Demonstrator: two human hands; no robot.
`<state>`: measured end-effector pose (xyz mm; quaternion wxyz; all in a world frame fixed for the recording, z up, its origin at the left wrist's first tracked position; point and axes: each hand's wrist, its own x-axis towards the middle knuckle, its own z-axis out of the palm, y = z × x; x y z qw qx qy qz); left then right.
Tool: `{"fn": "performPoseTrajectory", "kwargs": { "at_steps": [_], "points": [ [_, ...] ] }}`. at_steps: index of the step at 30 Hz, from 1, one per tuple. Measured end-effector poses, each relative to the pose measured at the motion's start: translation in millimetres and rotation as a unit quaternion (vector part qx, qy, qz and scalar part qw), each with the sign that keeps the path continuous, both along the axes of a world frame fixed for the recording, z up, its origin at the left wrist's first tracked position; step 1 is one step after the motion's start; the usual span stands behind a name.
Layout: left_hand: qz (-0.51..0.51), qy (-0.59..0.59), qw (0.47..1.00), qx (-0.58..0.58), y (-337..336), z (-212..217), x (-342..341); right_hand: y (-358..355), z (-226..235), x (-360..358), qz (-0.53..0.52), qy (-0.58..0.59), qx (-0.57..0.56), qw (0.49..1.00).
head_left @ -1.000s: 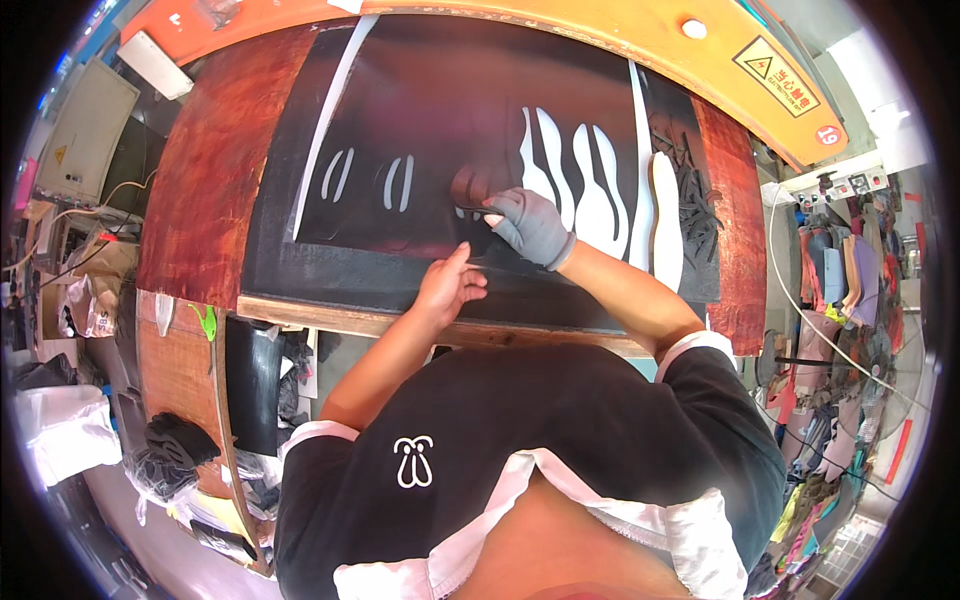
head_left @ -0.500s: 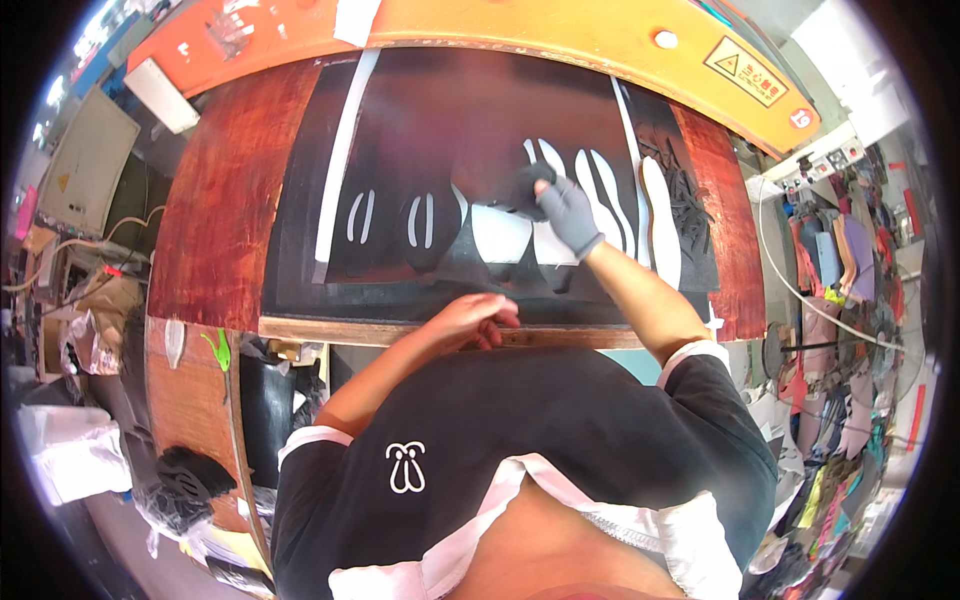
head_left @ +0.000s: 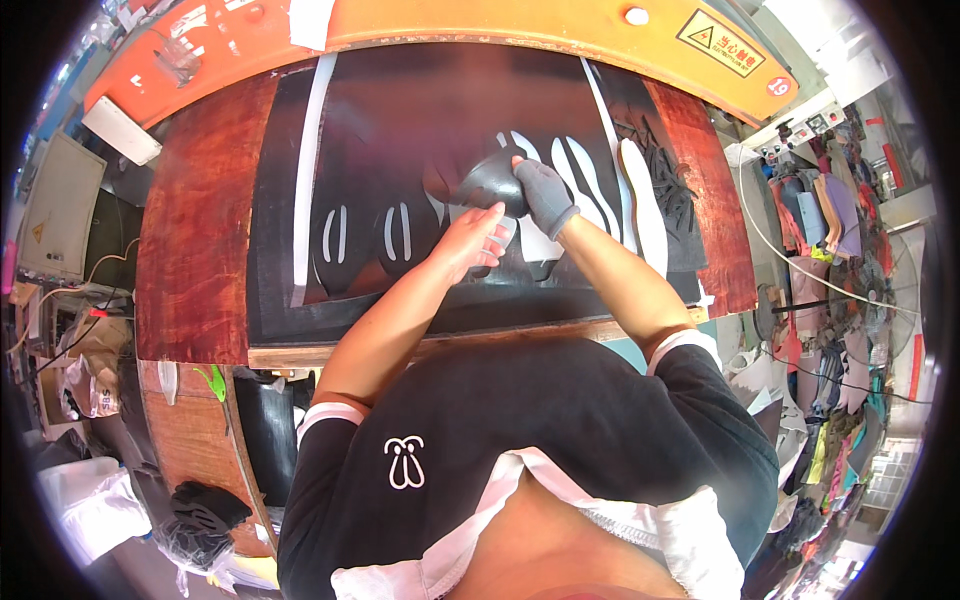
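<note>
- The right hand, in a grey glove with one bare fingertip showing, sits just right of the frame's centre, its fingers pinching the right edge of a curved black piece.
- That black piece is tilted near mid-frame, over a large black sheet with pale slits.
- The bare left hand comes up from the lower left, a fingertip touching the piece's lower edge; its other fingers are bent close together — whether they grip anything, I cannot tell.
- Right of centre lies a long white piece, with black scraps just beyond it, toward the upper right.
- An orange beam crosses the top; a reddish-brown board shows at left.
</note>
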<state>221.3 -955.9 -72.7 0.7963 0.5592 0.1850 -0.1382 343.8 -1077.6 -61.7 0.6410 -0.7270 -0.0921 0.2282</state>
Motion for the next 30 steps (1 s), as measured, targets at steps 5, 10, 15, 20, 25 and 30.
{"fn": "performPoseTrajectory", "kwargs": {
  "at_steps": [5, 10, 15, 20, 25, 30],
  "points": [
    [-0.022, -0.019, 0.998, 0.057, 1.1, -20.4, 10.4, 9.3, -7.8, -5.4, -0.020, 0.068, 0.084, 0.994],
    [-0.008, -0.002, 1.000, 0.016, -0.3, -27.3, 5.7, 9.3, -18.5, -3.8, -0.023, 0.084, 0.087, 0.992],
    [-0.009, 0.005, 0.999, 0.036, -0.6, -27.7, 5.7, 12.5, -25.3, 18.1, -0.029, -0.056, 0.008, 0.998],
    [0.001, -0.040, 0.997, 0.065, -2.7, -37.3, -0.5, 17.4, -3.6, 87.1, -0.067, -0.057, 0.179, 0.980],
    [-0.006, -0.049, 0.994, 0.096, -6.0, -42.4, -3.6, 33.8, 60.0, 151.5, -0.130, -0.371, -0.092, 0.915],
    [0.016, -0.065, 0.990, 0.123, -9.5, -38.5, -6.4, 36.3, 161.0, 211.5, -0.252, -0.492, -0.202, 0.808]
  ]
}}
